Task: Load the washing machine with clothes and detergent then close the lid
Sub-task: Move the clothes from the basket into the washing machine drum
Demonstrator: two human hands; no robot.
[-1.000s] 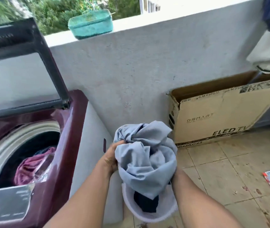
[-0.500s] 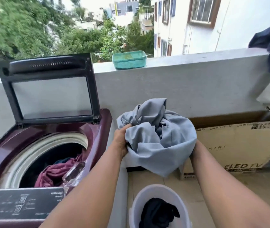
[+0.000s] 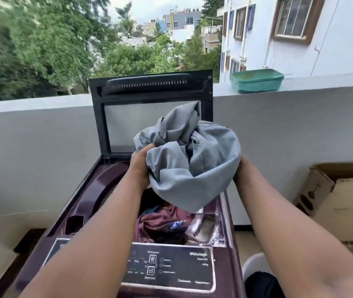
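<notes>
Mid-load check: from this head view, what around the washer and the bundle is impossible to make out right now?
- Right hand: its fingers are hidden behind the grey bundle, so its grip is unseen.
- Drum contents: the bundle and both forearms cover most of the opening; only some maroon cloth shows.
- Control panel: the small labels are blurred and unreadable.
- White basket: cut off by the bottom edge and the right arm.
- Detergent: none visible in this view.

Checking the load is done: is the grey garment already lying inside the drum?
No, both the left hand and right hand hold the bunched grey garment above the washing machine opening.
</notes>
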